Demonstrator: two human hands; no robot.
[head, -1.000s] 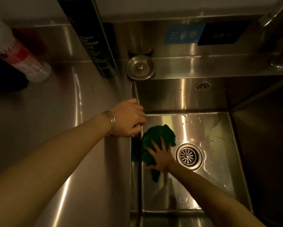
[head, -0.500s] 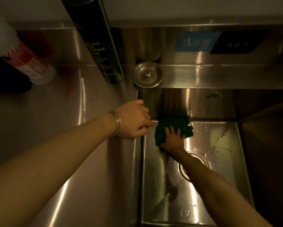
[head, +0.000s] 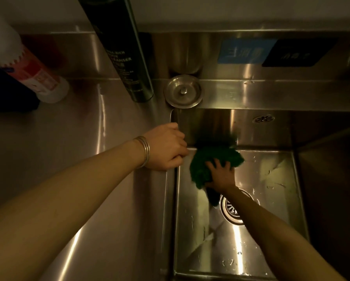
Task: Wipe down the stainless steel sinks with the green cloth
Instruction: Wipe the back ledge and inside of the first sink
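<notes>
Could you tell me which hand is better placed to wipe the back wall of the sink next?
The right hand: it presses the green cloth on the sink floor at that wall's foot. The left hand is shut on the rim.

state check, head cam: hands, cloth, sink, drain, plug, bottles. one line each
left hand: curled over the sink's left rim, bracing
right hand: fingers spread, pressing the cloth
green cloth: bunched, at the far left corner of the basin floor
sink: floor wet, droplets showing
drain strainer: seated, partly hidden by the right forearm
sink plug: out of the drain, lying on the back ledge
dark bottle: upright
white-and-red bottle: upright, cap out of view
</notes>
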